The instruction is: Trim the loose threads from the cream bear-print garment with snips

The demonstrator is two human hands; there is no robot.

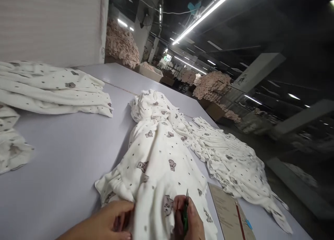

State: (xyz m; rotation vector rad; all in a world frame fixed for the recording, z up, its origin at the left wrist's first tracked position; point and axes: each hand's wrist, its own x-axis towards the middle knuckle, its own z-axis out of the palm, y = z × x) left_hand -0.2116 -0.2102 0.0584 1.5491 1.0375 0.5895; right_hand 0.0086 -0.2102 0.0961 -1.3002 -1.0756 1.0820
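A white fleece garment (pixel 156 156) printed with small grey bears lies bunched on the pale grey table (pixel 65 170) in front of me. My left hand (pixel 109 222) rests at its near hem, fingers curled and pinching the fabric edge. My right hand (pixel 189 219) sits on the garment's near end, closed round a small green-handled tool (pixel 186 214), likely thread snips, whose metal tip points up. Both wrists run off the bottom edge.
More of the same printed garments lie at the right (pixel 229 160) and in a stack at the far left (pixel 52 88). A brown card with a red pen (pixel 231 215) lies near the right corner. Heaps of peach fabric (pixel 122 45) stand beyond.
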